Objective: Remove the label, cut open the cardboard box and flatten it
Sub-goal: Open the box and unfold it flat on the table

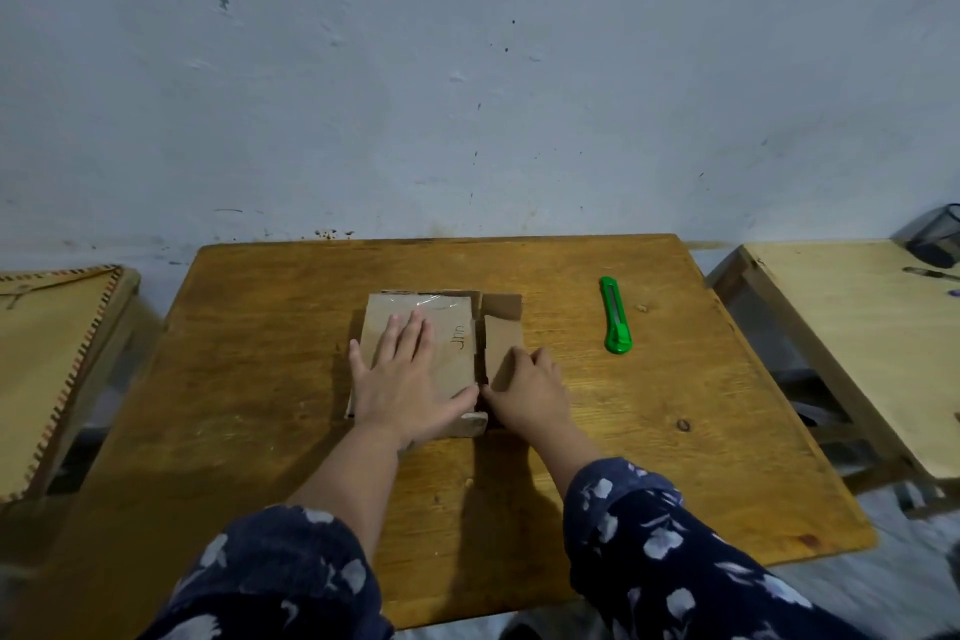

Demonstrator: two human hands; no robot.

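Observation:
A brown cardboard box (pixel 452 327) lies squashed low on the wooden table (pixel 260 379), with clear tape shining along its far edge and its side flaps (pixel 501 322) spread out to the right. My left hand (pixel 402 379) lies flat on the box's top panel, fingers spread, pressing down. My right hand (pixel 527 390) rests palm down on the right-hand flap, its thumb touching the left hand. A green utility knife (pixel 614 314) lies on the table to the right of the box, apart from both hands. I see no label on the box.
A pale wooden table (pixel 852 353) stands to the right with a dark object (pixel 935 234) at its far corner. At the left is a tan board with a notched edge (pixel 57 359). A white wall rises right behind the table.

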